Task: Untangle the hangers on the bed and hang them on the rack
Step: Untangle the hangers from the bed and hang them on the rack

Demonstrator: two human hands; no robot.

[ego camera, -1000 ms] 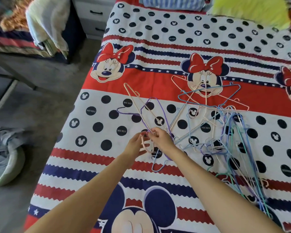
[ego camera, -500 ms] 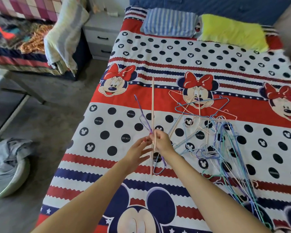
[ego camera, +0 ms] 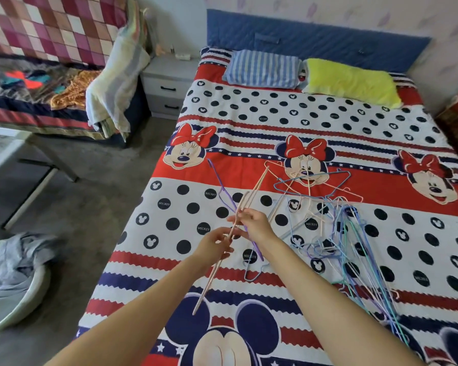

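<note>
Untangling is under way: left hand and right hand both pinch a pink hanger raised over the bed, a purple hanger crossing it. Next, slide them apart; the pile waits alongside.

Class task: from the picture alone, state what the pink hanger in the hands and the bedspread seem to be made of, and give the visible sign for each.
Pink hanger: probably plastic-coated wire, as it is a very thin, straight rod of smooth, even pastel colour; solid plastic cannot be ruled out.
Bedspread: printed woven fabric, matte, with faint creases and cartoon figures and dots lying flat in the cloth; the fibre cannot be told.
</note>
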